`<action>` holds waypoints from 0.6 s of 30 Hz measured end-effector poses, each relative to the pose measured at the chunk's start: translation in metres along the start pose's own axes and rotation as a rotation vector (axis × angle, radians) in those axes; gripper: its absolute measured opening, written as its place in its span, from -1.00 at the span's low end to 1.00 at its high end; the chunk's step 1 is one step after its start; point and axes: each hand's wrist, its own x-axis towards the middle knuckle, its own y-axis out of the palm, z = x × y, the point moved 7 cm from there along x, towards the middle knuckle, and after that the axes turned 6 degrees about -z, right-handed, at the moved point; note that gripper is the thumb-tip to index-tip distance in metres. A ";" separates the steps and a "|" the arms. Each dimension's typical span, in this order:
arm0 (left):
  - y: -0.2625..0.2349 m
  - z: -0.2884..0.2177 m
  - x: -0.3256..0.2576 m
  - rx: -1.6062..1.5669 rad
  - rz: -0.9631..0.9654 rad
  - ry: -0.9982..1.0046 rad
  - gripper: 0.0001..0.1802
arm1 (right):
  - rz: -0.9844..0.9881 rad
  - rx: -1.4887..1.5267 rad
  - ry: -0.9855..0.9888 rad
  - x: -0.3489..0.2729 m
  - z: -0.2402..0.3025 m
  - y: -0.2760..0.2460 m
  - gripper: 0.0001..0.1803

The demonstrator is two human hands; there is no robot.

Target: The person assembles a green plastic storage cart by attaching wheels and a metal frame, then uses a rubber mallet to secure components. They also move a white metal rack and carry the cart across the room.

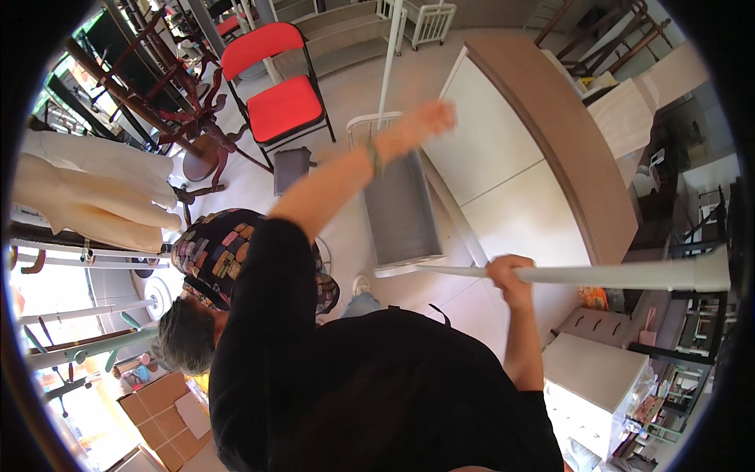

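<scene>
My right hand (510,279) is closed around a white pole (621,275) that rises from the near end of a low rack. The rack has a long grey shelf (403,212) with a white rim. My left arm reaches forward over the shelf's far part. The left hand (429,122) is smeared by motion, so its fingers cannot be made out. It is nearest the rack's far end, where a second thin white pole (391,59) stands, and the white side of a brown-topped cabinet (503,126).
A red folding chair (285,110) and a small dark stool (292,169) stand ahead on the left. A person in a patterned top (216,252) is close at my left, beside hanging pale trousers (94,193). Dark wooden stands (208,118) and cardboard boxes (165,417) are also left; a white cabinet (594,370) is right.
</scene>
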 end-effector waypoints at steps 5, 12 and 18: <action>0.057 0.025 -0.159 0.286 0.248 -0.123 -0.44 | -0.240 0.012 0.127 0.074 -0.021 0.108 -0.74; -0.010 0.004 -0.149 0.252 -0.791 0.121 -0.47 | -0.092 0.041 0.077 0.159 -0.013 0.215 -0.63; -0.088 0.002 -0.078 0.133 -0.731 0.094 -0.54 | 0.161 0.013 -0.093 0.235 -0.018 0.233 -0.74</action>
